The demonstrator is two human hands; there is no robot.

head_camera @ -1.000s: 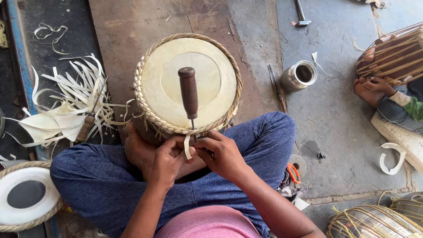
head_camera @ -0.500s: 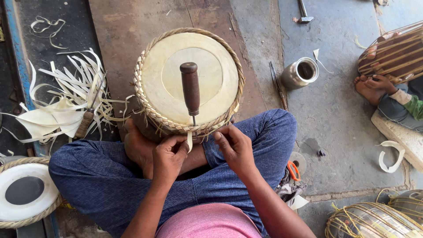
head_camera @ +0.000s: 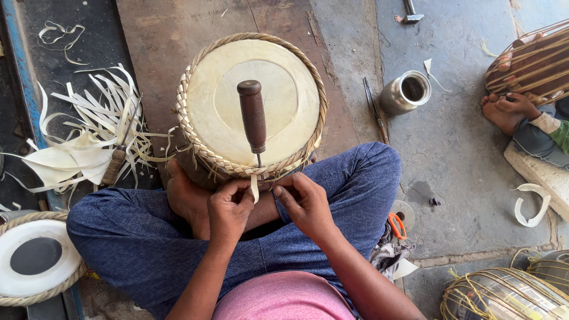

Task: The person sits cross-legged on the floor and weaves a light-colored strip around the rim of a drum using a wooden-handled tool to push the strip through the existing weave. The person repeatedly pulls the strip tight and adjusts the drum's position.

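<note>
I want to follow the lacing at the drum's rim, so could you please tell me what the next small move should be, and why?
Probably draw the pale strip down and snug. Both hands pinch at it right below the braided rim, and the wooden-handled awl is stuck in the braid just above, seemingly holding a gap open. The strip's free end hangs short between the fingers, so it looks threaded but not tightened.

We recorded a drum head [head_camera: 261,83] in cream, its braided rim [head_camera: 195,142] pale straw; an awl handle [head_camera: 253,115] in dark reddish brown; trousers [head_camera: 136,237] of mottled blue; a shirt [head_camera: 284,299] in pink; cut strips [head_camera: 89,136] off-white; a metal cup [head_camera: 406,92] silver-grey; a second drum head [head_camera: 35,258] white with a black centre.
</note>
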